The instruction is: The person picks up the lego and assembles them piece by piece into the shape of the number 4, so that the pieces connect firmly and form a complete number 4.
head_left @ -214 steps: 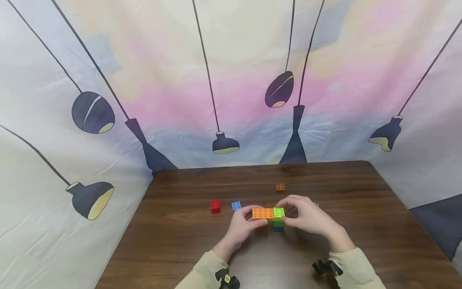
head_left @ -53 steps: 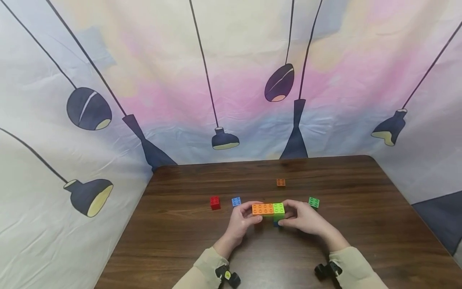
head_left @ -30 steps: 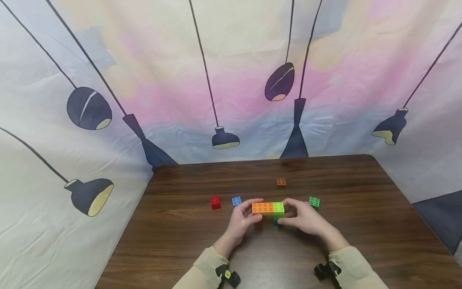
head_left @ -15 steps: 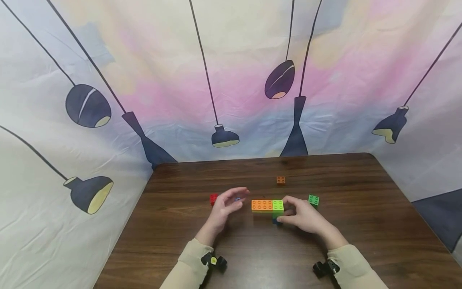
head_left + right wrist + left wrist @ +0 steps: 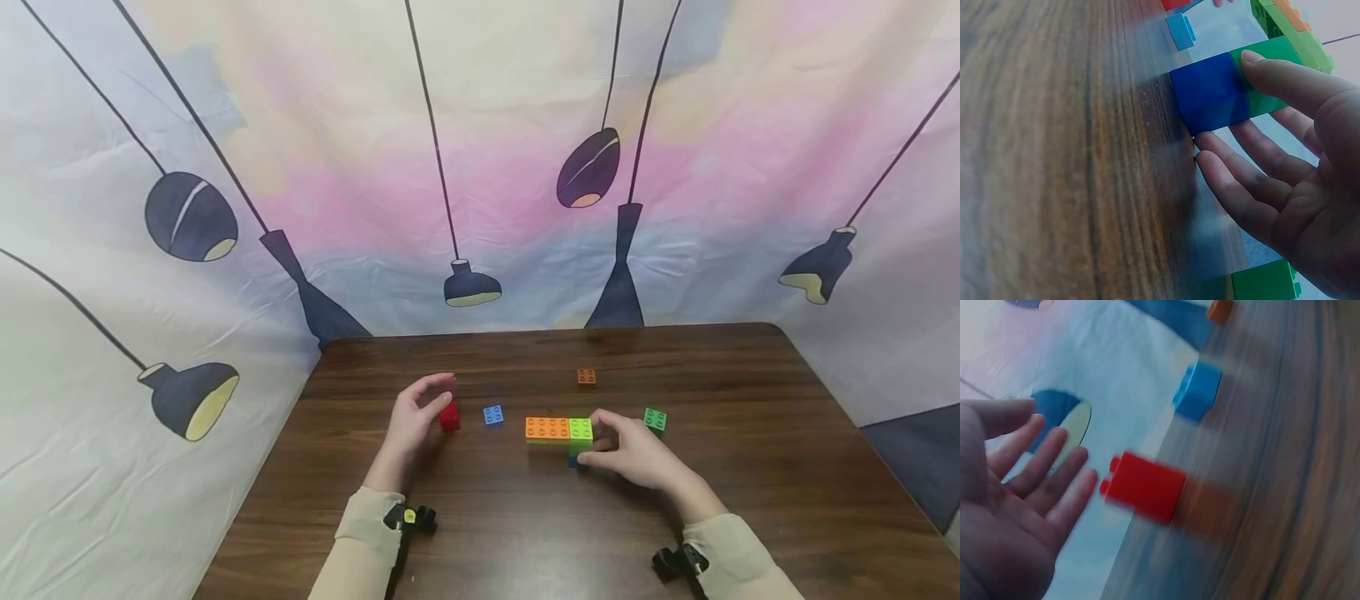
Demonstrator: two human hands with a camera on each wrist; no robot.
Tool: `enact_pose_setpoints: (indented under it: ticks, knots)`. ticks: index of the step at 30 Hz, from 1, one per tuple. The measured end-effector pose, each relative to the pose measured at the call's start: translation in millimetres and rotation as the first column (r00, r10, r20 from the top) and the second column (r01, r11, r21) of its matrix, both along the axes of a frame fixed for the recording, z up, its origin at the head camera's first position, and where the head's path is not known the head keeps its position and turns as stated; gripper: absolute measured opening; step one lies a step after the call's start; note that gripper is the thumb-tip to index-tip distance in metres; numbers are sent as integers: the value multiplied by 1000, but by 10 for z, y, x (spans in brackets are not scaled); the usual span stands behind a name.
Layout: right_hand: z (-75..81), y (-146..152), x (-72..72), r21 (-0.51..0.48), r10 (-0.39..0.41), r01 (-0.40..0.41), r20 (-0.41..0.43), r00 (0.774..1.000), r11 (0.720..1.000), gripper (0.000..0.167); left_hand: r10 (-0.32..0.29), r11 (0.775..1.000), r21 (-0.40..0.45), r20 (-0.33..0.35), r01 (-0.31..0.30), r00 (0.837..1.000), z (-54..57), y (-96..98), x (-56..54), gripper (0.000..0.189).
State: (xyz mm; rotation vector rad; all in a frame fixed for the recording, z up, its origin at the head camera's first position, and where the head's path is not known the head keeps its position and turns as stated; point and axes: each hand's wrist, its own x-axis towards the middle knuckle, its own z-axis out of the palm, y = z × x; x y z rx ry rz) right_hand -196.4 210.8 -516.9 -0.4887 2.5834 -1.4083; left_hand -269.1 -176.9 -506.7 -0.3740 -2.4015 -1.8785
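In the head view my right hand [image 5: 633, 450] grips a small tower of toy building bricks, thumb on one side and fingers on the other. From the bottom it has a dark blue brick [image 5: 1210, 94], a green brick [image 5: 1272, 69] and a long lime brick [image 5: 1307, 50] that juts out leftward. An orange brick [image 5: 547, 428] sits on the lime overhang. My left hand [image 5: 410, 421] hovers beside a red brick [image 5: 449, 418], fingers spread and holding nothing. The left wrist view has the red brick just past the fingertips, its studs facing the hand.
Right of the red brick lies a light blue brick [image 5: 492, 415] on the brown wooden table [image 5: 510, 533]. A small orange brick [image 5: 587, 377] is farther back, and another green brick [image 5: 655, 419] lies beyond my right hand. A patterned cloth [image 5: 360, 167] hangs behind the table.
My left hand has let go of the orange end of the tower and moved left, past the light blue brick, to the red brick. The right hand keeps its grip.
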Motion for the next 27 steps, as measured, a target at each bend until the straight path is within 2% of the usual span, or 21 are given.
enact_pose_setpoints:
  ticks: [4, 6, 15, 21, 27]
  knots:
    - [-1, 2, 10, -2, -4, 4, 1, 1000, 1000, 31, 22, 985, -169, 3, -21, 1000, -16, -101, -32, 38]
    - [-1, 0, 11, 0, -4, 4, 1, 1000, 1000, 31, 24, 976, -217, 8, -21, 1000, -26, -132, -36, 40]
    - [-13, -4, 0, 0, -7, 7, -1, 1000, 1000, 30, -39, 961, -271, 49, 50, 998, -101, -229, -65, 53]
    - [-16, 2, 5, -7, -6, 6, -2, 1000, 1000, 30, -23, 944, -324, 121, 61, 992, -146, -257, -79, 55]
    - [-10, 8, 5, -4, 0, 0, -11, 1000, 1000, 30, -19, 926, -373, 121, 63, 993, -183, -250, -77, 48]
